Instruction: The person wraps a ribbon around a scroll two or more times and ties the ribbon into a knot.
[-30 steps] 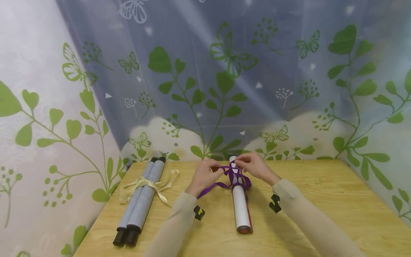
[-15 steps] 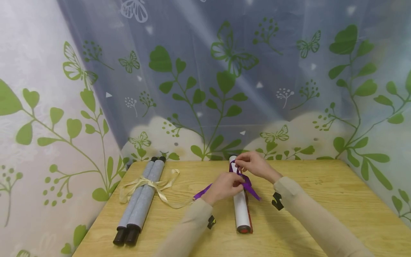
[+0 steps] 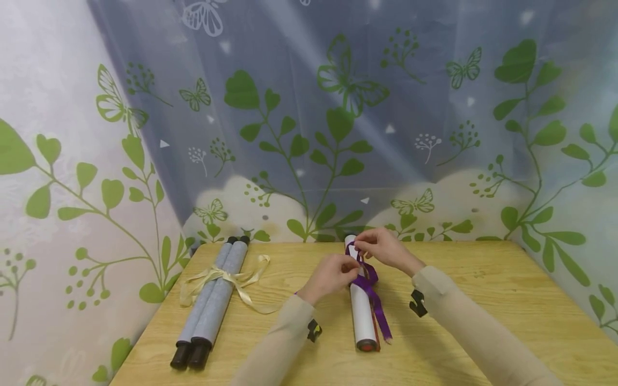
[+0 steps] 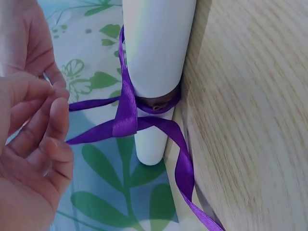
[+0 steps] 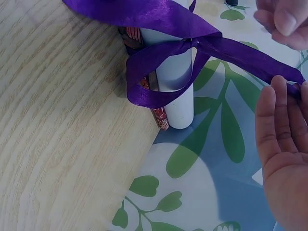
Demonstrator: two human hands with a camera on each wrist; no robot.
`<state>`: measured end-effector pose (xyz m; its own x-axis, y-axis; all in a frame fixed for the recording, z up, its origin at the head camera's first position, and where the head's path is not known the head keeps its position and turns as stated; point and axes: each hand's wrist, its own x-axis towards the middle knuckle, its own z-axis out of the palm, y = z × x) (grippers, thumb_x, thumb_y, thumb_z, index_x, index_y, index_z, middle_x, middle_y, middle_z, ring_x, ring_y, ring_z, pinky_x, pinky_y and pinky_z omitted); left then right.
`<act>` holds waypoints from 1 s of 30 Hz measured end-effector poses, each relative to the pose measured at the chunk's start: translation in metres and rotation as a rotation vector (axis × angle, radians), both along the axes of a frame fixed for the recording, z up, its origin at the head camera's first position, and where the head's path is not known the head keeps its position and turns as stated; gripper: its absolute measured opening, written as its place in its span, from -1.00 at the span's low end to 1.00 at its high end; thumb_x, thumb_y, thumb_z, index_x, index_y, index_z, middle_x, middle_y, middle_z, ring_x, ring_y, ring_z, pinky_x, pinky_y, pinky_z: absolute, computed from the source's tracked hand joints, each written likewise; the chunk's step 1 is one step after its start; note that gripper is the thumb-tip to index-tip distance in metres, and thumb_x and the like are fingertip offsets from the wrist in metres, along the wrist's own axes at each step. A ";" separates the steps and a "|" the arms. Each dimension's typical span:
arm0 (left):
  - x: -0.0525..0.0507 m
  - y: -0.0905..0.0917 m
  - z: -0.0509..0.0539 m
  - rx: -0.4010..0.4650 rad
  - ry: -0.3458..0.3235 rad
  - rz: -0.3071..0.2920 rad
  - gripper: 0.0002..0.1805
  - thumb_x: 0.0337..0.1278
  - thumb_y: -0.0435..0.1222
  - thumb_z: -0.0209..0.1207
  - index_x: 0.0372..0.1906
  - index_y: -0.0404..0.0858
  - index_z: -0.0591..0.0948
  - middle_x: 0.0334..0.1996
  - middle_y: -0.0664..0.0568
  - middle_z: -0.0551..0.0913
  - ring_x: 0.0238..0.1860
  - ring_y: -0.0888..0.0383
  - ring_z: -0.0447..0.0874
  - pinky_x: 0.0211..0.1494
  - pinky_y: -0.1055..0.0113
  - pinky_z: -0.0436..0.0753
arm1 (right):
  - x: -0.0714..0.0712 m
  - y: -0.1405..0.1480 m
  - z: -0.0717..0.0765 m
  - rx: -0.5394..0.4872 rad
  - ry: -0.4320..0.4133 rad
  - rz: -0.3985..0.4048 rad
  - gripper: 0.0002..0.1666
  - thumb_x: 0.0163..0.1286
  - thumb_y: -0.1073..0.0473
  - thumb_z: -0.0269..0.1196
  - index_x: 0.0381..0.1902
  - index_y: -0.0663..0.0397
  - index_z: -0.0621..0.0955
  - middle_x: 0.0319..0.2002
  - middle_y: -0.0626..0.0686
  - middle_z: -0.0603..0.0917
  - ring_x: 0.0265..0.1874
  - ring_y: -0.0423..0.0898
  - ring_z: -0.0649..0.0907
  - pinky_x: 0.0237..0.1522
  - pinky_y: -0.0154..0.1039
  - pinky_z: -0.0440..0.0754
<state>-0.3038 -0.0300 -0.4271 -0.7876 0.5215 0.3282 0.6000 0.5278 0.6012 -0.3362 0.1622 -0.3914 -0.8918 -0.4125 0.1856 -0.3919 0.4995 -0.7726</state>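
A white roll [image 3: 361, 311] with a dark end cap lies lengthwise on the table, and a reddish patterned piece [image 5: 159, 115] lies along its side. Purple ribbon [image 3: 369, 292] is looped around the roll; one tail hangs over its right side. My right hand [image 3: 388, 252] pinches a stretch of the ribbon near the roll's far end, shown taut in the right wrist view. Just nearer, my left hand [image 3: 330, 276] bends over the roll with thumb and fingertips together on the ribbon. In the left wrist view two strands run to the fingers, which partly hide their ends.
Two grey-blue rolls [image 3: 219, 292] with black ends lie side by side at the left, tied with a cream ribbon [image 3: 227, 276]. Its tail reaches toward my left sleeve. The wooden table [image 3: 458, 332] ends against a leaf-printed curtain [image 3: 270, 161].
My left hand has come from the roll's left side to over it, nearer me. A purple ribbon tail has swung over to the right and now hangs down there. The right hand stays almost still.
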 end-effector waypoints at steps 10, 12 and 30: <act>-0.005 0.000 0.002 0.107 0.117 0.324 -0.88 0.18 -0.26 0.24 -0.26 -0.19 0.73 -0.52 0.09 0.72 -0.67 0.40 0.46 -0.57 0.51 0.44 | 0.002 -0.004 -0.001 -0.016 0.009 0.007 -0.72 0.46 0.15 0.19 -0.05 0.22 0.69 -0.22 0.11 0.73 -0.29 -0.04 0.71 -0.27 -0.24 0.69; -0.006 0.002 0.002 0.103 0.152 0.372 -0.83 0.19 -0.25 0.26 -0.15 -0.19 0.72 -0.51 0.08 0.70 -0.67 0.39 0.45 -0.58 0.51 0.41 | 0.003 -0.005 -0.001 -0.020 0.021 0.015 -0.74 0.45 0.16 0.20 -0.07 0.20 0.70 -0.22 0.14 0.73 -0.30 0.03 0.72 -0.29 -0.25 0.69; -0.009 0.010 0.008 0.101 0.183 0.503 -0.83 0.20 -0.24 0.24 -0.25 -0.15 0.81 -0.46 0.08 0.68 -0.55 0.29 0.51 -0.55 0.49 0.39 | 0.024 -0.012 -0.042 0.199 0.098 -0.286 -0.51 0.50 -0.09 0.09 -0.60 0.04 0.51 -0.69 -0.05 0.49 -0.73 -0.17 0.39 -0.67 -0.29 0.30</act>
